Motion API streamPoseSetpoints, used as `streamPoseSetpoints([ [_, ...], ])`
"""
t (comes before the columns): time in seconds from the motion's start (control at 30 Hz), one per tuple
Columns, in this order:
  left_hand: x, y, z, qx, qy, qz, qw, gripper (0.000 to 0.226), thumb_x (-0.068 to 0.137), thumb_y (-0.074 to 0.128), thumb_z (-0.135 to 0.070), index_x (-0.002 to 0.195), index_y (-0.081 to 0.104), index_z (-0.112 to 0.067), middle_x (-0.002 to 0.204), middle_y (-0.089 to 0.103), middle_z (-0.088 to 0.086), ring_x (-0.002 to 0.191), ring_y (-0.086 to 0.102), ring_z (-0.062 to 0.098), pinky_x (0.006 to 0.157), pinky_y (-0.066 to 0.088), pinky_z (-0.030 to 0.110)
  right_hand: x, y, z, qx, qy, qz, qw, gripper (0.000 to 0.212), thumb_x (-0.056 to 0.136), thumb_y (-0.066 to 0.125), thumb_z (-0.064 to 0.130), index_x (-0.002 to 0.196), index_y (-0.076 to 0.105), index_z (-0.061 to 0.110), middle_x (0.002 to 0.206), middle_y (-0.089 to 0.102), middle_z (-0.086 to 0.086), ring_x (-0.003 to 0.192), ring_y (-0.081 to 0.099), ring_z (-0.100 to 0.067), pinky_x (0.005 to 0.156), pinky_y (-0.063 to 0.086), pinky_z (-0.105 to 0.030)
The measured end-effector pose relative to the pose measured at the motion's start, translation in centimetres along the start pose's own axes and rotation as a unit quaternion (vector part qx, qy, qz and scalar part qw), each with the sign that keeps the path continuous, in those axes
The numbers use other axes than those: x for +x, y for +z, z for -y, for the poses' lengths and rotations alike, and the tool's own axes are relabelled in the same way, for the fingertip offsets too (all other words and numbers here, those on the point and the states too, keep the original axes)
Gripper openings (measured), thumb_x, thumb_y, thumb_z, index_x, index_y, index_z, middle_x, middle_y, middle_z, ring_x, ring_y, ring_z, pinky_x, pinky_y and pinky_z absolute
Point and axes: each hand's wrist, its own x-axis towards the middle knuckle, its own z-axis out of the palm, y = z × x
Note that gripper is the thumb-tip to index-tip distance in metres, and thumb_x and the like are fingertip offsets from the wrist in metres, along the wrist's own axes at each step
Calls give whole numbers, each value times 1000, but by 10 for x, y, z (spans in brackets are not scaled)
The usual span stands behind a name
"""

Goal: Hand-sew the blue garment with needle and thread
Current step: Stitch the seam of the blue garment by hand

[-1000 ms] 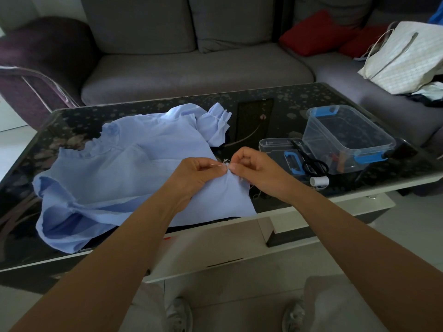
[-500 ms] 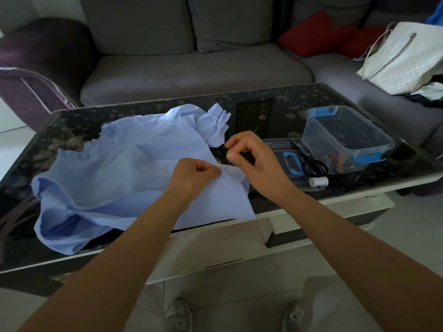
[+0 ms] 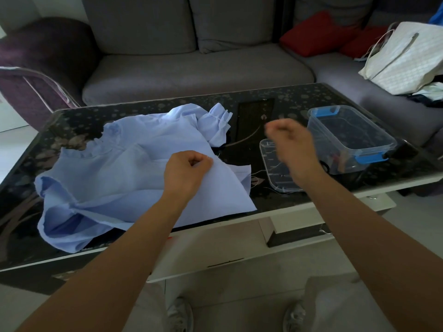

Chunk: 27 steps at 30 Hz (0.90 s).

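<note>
Head view: left hand (image 3: 185, 172) pinches blue garment (image 3: 124, 168) edge; right hand (image 3: 291, 142), blurred, hangs right of garment, fingers curled, contents unclear.

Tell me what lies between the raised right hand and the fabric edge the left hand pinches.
Nothing visible: only dark tabletop shows between the right hand and the blue garment edge pinched by the left hand.

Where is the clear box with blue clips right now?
In the head view, the clear box stands at the right of the black table, right beside the flat clear lid and just beyond the right hand.
</note>
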Motion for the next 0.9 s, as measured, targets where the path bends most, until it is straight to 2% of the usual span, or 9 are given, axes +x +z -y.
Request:
streamPoseSetpoints([
  [0.1,-2,1,-1,6,13,10,1000,15,88,69,-22,73,70,-21,70,65,-7,69,58,11,64,43,26,-16,26,4,-118,-94,168,974,9,90,67,17,98,66,14,66,56,14,58,52,3,60,43,-7],
  [0.23,-5,2,-5,5,30,26,999,14,88,69,-23,74,71,-24,70,66,-8,68,59,11,64,45,27,-20,44,-8,-148,-128,160,967,15,86,72,22,97,68,12,56,47,8,51,40,-6,57,37,-13],
  [0.4,-7,2,-6,13,41,35,998,13,88,69,-23,75,71,-24,73,66,-10,72,61,9,68,46,25,-16,48,-10,-187,-124,160,961,6,88,70,21,90,71,15,65,57,12,60,53,-5,68,46,-20],
  [0.47,-4,1,-4,10,31,22,999,16,88,69,-22,72,69,-25,73,66,-10,74,61,10,71,48,27,-12,44,-8,-153,-82,127,977,2,90,67,18,90,66,16,75,62,7,70,59,-7,71,49,-17],
  [0.6,0,-1,-1,-2,13,7,1000,17,88,69,-22,72,69,-24,73,64,-8,75,59,12,71,47,29,9,13,-15,-56,33,-99,993,2,95,56,14,97,56,13,82,55,6,74,54,-5,68,43,-18],
  [0.67,0,0,0,0,12,10,1000,15,88,69,-22,73,69,-22,68,61,-10,68,56,9,68,44,28,11,1,-21,-55,62,-124,989,13,95,55,14,108,54,15,83,53,7,71,52,-5,64,44,-19],
  [0.77,-1,1,1,6,16,14,1000,12,88,69,-23,76,70,-20,69,61,-9,69,56,10,68,45,29,3,7,-16,-71,30,-6,997,32,95,57,11,124,50,24,88,56,7,64,52,-3,54,43,-10],
  [0.83,-1,2,0,10,20,15,1000,12,88,69,-23,77,71,-21,70,62,-9,70,58,11,69,46,29,-5,19,-7,-108,-38,98,989,25,94,59,13,119,58,19,85,58,13,67,55,2,61,43,-6],
  [0.9,-2,3,-1,11,25,18,999,12,87,70,-23,75,71,-22,69,64,-9,69,58,10,67,46,28,-10,29,-5,-143,-88,165,972,16,93,62,14,108,66,13,69,56,19,60,53,6,61,41,-5],
])
